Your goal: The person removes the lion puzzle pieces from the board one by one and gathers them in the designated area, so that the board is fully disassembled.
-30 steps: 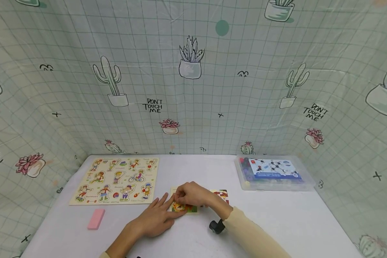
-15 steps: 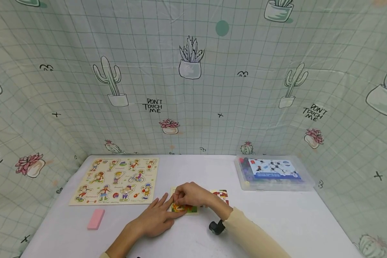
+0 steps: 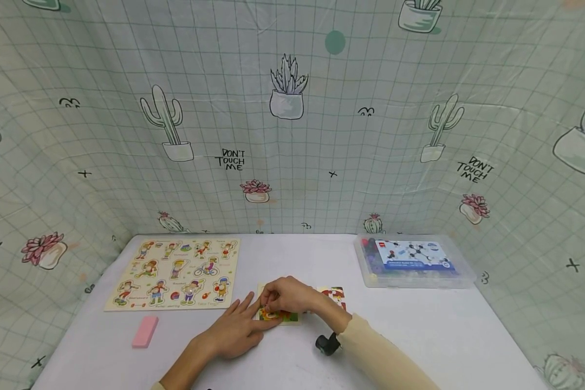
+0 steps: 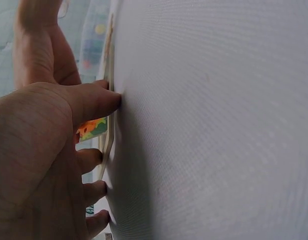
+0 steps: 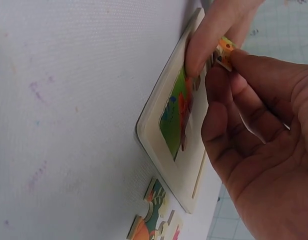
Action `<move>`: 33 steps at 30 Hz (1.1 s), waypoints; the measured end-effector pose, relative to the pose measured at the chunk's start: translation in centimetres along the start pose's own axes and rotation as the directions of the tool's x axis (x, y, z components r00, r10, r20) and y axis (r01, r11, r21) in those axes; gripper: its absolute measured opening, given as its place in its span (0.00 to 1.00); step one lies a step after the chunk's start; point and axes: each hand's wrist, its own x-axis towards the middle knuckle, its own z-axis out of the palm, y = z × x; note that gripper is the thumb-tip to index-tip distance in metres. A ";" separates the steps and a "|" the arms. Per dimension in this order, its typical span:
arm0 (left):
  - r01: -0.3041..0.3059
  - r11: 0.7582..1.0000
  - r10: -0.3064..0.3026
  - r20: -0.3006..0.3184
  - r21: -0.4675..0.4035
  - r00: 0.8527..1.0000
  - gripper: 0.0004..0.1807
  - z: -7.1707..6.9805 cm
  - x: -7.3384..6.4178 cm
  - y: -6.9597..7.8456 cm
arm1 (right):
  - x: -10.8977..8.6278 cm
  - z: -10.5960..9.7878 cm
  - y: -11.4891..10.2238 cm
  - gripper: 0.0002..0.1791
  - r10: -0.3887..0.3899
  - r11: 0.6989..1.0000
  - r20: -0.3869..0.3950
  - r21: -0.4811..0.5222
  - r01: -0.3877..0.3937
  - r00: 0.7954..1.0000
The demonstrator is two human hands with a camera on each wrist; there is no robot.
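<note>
A small wooden jigsaw board with a pale frame and a partly filled green and red picture lies in front of me. My left hand rests at its left side, fingers spread and thumb along the near edge. Above the board, my right hand pinches an orange and yellow jigsaw piece between thumb and fingertips, as the right wrist view shows. That piece is close to the left hand's fingers, and in the head view the right hand mostly covers it. Loose jigsaw pieces lie just beyond the board's right side.
At the back left lies a large wooden puzzle board with sports figures, a pink block in front of it. A clear plastic case with a blue-and-white label stands back right. By the right sleeve is a black device.
The right hand shifts very slightly over the board, still pinching the jigsaw piece. The left hand stays where it was.
</note>
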 end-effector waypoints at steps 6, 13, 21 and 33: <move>0.005 1.000 -0.005 0.008 -0.004 1.000 0.24 0.1 0.1 0.0 | -0.2 0.1 -0.1 0.04 -0.008 1.000 -0.001 0.000 0.008 1.000; 0.002 1.000 -0.002 0.004 -0.005 1.000 0.24 0.0 0.1 0.0 | -0.9 -0.8 0.3 0.05 -0.015 1.000 -0.019 0.022 0.015 1.000; 0.002 1.000 -0.002 -0.006 0.003 1.000 0.24 -0.2 -0.1 0.3 | -2.6 -2.9 1.5 0.03 0.030 0.999 -0.045 0.035 -0.028 0.999; 0.006 1.000 -0.006 -0.009 0.009 1.000 0.24 0.1 0.1 0.0 | -6.2 -4.2 3.8 0.03 0.092 0.994 -0.012 0.069 -0.091 0.996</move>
